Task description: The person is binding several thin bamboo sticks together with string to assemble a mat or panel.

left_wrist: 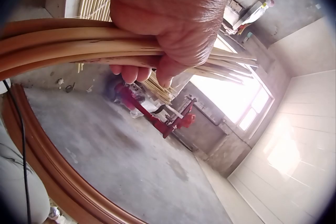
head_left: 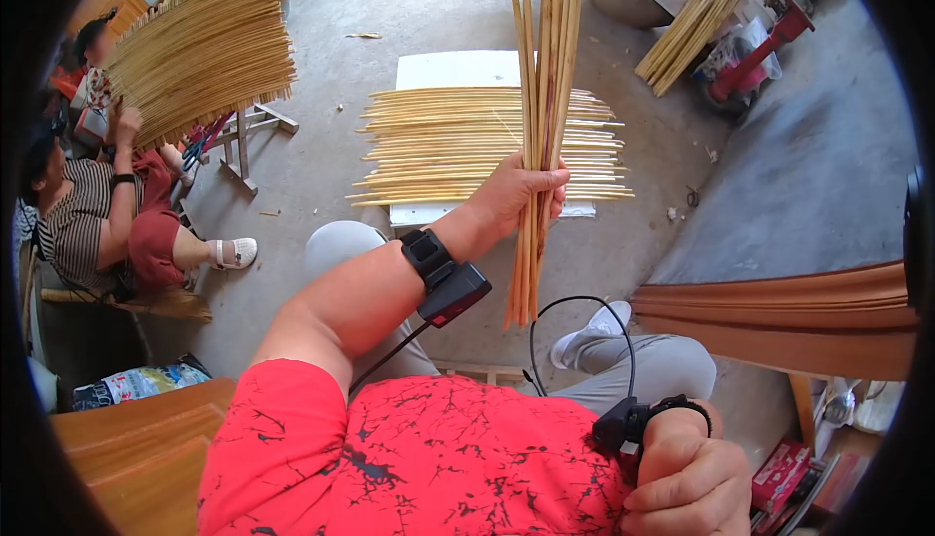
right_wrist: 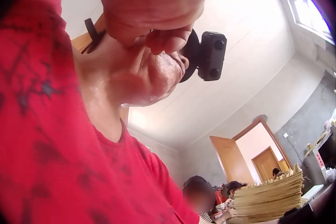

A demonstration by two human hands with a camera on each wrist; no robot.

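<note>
In the head view my left hand [head_left: 516, 192] grips a bundle of long yellow-brown plant stalks [head_left: 548, 59] around its lower part, with the bundle standing roughly upright. Behind it, a wide row of similar stalks [head_left: 424, 151] lies side by side on a white board [head_left: 458, 70] on the floor. The left wrist view shows the fingers wrapped under the stalks [left_wrist: 79, 45]. My right hand [head_left: 693, 487] is raised close to my chest, its fingers curled and no object showing in it. In the right wrist view that hand [right_wrist: 152, 3] overlaps my chin.
Left, a seated person [head_left: 107, 205] holds up a large stalk mat [head_left: 209, 54] near a wooden stand [head_left: 242, 147]. Another stalk bundle [head_left: 689, 35] leans at the back right by a red metal machine [head_left: 755, 69]. A brown wooden moulding [head_left: 779, 317] crosses the right side.
</note>
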